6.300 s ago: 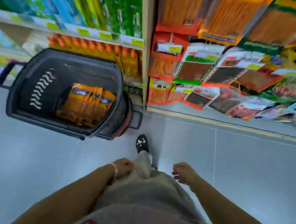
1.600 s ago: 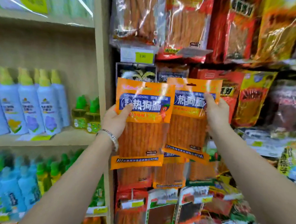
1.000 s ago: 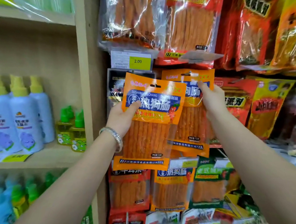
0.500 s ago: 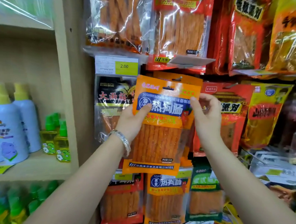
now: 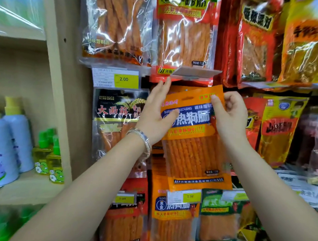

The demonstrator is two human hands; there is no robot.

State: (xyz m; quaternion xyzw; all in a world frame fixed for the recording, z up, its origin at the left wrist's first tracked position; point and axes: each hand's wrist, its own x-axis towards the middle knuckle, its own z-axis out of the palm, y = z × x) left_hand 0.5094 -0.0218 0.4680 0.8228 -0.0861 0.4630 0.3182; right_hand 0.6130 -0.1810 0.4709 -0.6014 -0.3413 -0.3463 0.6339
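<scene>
Between the two hands, up against the hanging display, the orange packet (image 5: 191, 151) is held slightly tilted, its top leaning toward the left grip (image 5: 154, 116). That hand clamps the packet's upper left edge: the thumb lies across the printed front while the straight fingers run up beside and behind the edge. The right grip (image 5: 230, 116) pinches the upper right corner, thumb in front and curled fingers behind. So both hands are grasping the packet, and neither has let go.

The hang hole (image 5: 188, 98) sits between the two grips, near the top edge, and nothing passes through it. I cannot see a peg. A second orange edge shows just behind the packet's top, but I cannot tell whether that is another packet in the same hold.

Just above the left fingertips a grey label holder (image 5: 193, 73) juts out under a red packet (image 5: 184, 38). Beside the left grip, on its outer side, hangs a black packet (image 5: 118, 109) under a yellow price tag (image 5: 126, 79). Well below both grips hangs a matching orange packet (image 5: 173, 213).

By my reading, the lift to the right row is done. What remains is to line the hole up with the hook, slide the packet on and release it.
</scene>
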